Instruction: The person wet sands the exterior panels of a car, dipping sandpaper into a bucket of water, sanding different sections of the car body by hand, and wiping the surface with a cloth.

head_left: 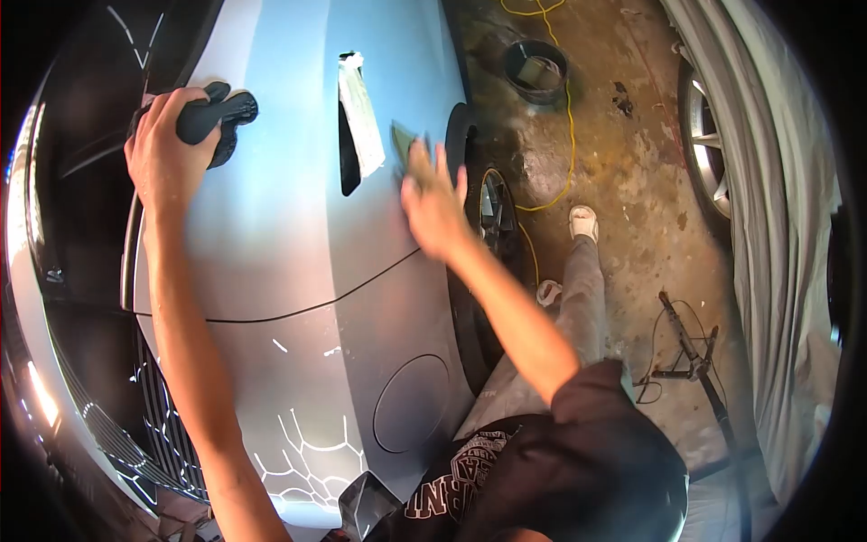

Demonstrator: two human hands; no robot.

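Note:
Light grey-blue car bodywork (280, 181) runs down the middle of the head view, with a slot (348, 149) edged by crumpled white masking tape (363, 126). At the car's upper left edge, my left hand (172, 149) is closed around a black, rounded, lobed object (206, 119) whose exact kind I cannot make out. My right hand (435, 203) presses a green sanding pad (404, 142) to the panel right of the slot, above the wheel arch; this hand is slightly blurred. A dark panel seam and a round fuel flap (411, 404) lie below.
A black bucket (519, 68) with something in it stands on the wet, stained floor (623, 163). A yellow cord (573, 135) runs past it. At right are a wheel (707, 135), a grey cover (768, 226) and a black stand (695, 366).

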